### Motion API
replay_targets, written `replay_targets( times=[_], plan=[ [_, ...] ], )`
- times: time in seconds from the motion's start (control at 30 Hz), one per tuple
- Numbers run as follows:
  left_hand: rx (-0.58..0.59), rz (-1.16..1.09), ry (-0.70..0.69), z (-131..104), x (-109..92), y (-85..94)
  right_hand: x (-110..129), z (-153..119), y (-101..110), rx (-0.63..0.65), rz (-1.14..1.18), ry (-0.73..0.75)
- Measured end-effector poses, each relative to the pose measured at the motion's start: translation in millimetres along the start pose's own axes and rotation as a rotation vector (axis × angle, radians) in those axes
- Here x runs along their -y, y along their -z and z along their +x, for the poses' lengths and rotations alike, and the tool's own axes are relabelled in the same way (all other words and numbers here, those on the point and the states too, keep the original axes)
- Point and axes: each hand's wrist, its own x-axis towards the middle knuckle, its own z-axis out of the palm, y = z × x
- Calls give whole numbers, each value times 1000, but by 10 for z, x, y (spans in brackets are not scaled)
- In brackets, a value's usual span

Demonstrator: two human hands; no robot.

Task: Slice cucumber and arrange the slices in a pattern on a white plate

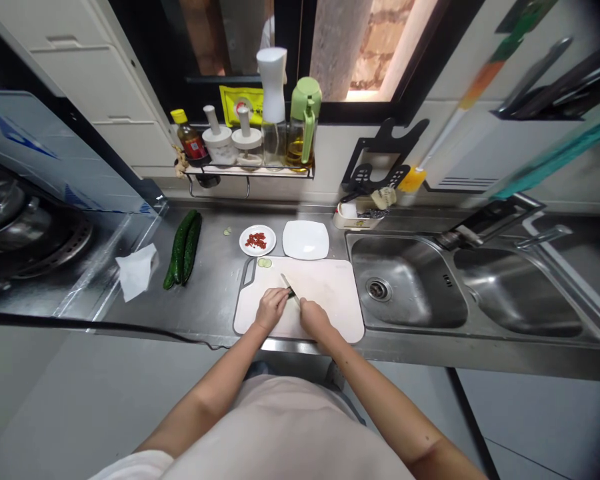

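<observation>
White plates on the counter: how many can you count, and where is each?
2. The round plate, holding small red pieces, is just beyond the cutting board; the rounded square plate is right of the round one.

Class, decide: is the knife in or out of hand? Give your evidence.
In hand: the right hand closes around the near end of the knife, whose blade slants out over the chopping board.

Glare streaks the steel counter point(213, 290), while outer edges stretch and blur.
</observation>
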Motion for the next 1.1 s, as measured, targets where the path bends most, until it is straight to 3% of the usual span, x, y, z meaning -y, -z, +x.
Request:
replay_targets(
  times=[0.57,0.93,1.1],
  plan=[
    [1,10,11,-4,1,2,45,30,-28,-40,18,-25],
    [1,5,19,5,-13,18,4,-205,-95,15,-10,-85],
    [0,-2,15,1,-10,13,15,-163,-71,10,5,-79]
  ],
)
